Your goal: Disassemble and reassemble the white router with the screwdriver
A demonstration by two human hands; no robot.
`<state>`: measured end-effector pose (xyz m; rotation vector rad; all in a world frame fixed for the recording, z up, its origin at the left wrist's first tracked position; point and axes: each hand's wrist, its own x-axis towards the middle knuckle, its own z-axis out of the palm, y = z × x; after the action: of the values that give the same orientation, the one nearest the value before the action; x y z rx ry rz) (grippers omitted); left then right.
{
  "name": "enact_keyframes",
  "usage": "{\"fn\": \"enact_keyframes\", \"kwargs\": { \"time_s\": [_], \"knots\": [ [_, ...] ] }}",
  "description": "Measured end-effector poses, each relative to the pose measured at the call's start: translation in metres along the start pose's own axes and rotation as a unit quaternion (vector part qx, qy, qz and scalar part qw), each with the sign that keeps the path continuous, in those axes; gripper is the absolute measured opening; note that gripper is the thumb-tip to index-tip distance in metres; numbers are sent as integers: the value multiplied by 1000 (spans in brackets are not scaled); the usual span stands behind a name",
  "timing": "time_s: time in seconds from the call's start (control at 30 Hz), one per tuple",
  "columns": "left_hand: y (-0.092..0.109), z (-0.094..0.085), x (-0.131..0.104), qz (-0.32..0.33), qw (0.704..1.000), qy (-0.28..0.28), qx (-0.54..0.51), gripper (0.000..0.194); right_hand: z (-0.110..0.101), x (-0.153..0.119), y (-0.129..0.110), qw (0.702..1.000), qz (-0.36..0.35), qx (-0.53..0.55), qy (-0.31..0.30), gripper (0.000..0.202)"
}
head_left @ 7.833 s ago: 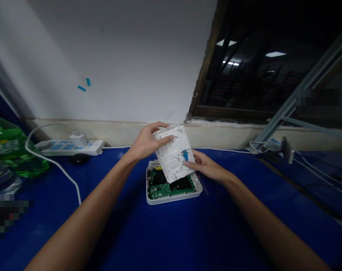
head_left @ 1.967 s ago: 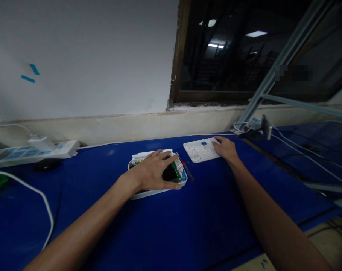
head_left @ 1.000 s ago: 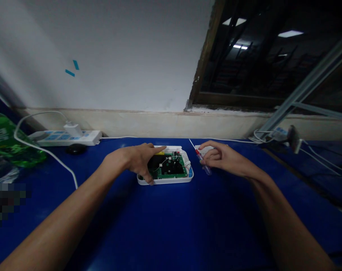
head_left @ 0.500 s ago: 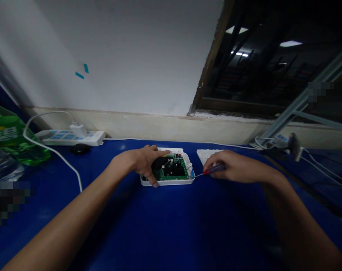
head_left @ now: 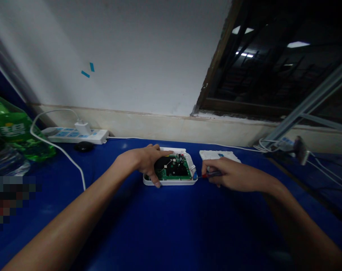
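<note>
A white plastic housing (head_left: 171, 183) lies on the blue table, with a green circuit board (head_left: 168, 173), a black part and thin white wires inside it. My left hand (head_left: 149, 160) grips the housing's left side, thumb over the near edge and fingers over the far edge. In my right hand (head_left: 225, 172) is a screwdriver (head_left: 213, 174) with a red and dark handle. Its thin shaft points left at a small blue part (head_left: 195, 175) in the housing's right corner. Whether the tip touches that part I cannot tell. Behind my right hand lies a white panel (head_left: 216, 153).
At the back left are a white power strip (head_left: 101, 137) with a plugged-in charger (head_left: 83, 128), a black mouse (head_left: 84, 146) and a green bottle (head_left: 21, 131). A white cable (head_left: 66, 154) curves across the left side. A metal frame (head_left: 295, 114) and cables stand at right.
The view has shifted slightly, moving the scene right. My right hand has tilted and come a little lower, exposing more of the white panel. My left hand keeps its hold on the housing.
</note>
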<state>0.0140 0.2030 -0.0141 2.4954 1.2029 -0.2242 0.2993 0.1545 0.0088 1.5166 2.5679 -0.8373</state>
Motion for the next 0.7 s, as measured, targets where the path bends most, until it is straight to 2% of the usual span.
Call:
{"fn": "enact_keyframes", "kwargs": {
  "time_s": [0.13, 0.27, 0.43, 0.6, 0.7],
  "knots": [
    [2, -2, -1, -8, 1000, -5, 3, 123, 7, -17, 17, 998, 11, 55, 7, 11],
    [-8, -1, -1, 12, 1000, 8, -17, 117, 27, -19, 31, 982, 60, 174, -36, 26],
    [-23, -1, -1, 63, 996, 45, -46, 100, 48, -13, 38, 978, 22, 203, -31, 36],
    [-22, -3, 0, 80, 994, 47, -65, 96, 36, -21, 40, 983, 17, 177, -54, 42],
    [-17, -4, 1, 57, 996, 40, -53, 96, 27, -31, 44, 982, 45, 171, -64, 46]
  ]
}}
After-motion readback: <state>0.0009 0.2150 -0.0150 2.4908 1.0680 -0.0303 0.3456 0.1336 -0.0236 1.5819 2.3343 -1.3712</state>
